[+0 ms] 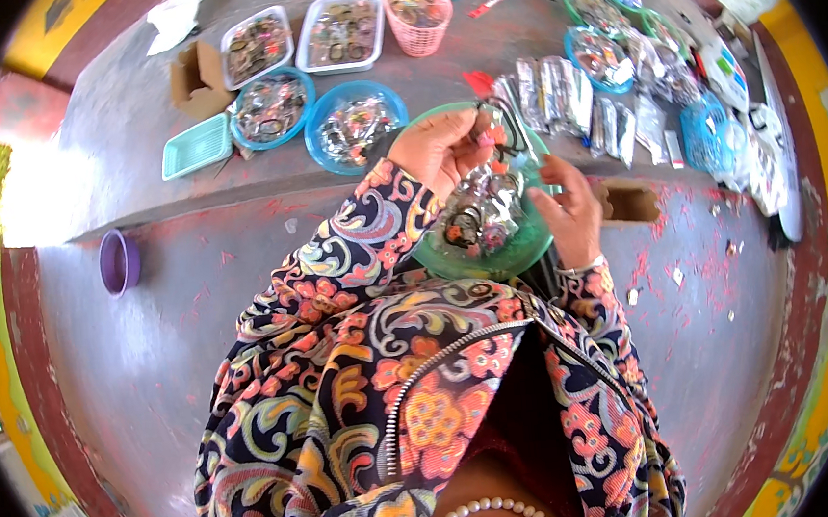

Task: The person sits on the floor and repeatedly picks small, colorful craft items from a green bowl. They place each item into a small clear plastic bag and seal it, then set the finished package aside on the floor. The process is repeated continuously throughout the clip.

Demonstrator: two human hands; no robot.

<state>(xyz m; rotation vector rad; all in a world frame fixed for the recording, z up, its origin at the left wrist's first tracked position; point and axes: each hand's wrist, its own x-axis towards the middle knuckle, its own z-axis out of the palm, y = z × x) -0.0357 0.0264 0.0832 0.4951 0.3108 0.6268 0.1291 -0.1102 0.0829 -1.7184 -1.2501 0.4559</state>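
My left hand [444,148] is raised over a green round bowl [493,256], its fingers pinched on a small clear packet with a dark ring-like item [500,138]. My right hand [567,211] rests at the bowl's right side, touching a crumpled pile of clear plastic packets with small trinkets [483,208] that fills the bowl. The bowl sits just in front of my chest. My flowered sleeves cover both forearms.
On the grey ledge ahead stand two blue bowls of packets [355,126] [268,109], two white trays [340,31], a pink basket [415,7], a teal lid [195,147], a cardboard box [199,80] and rows of packets [568,102]. A purple cup [119,262] sits on the floor.
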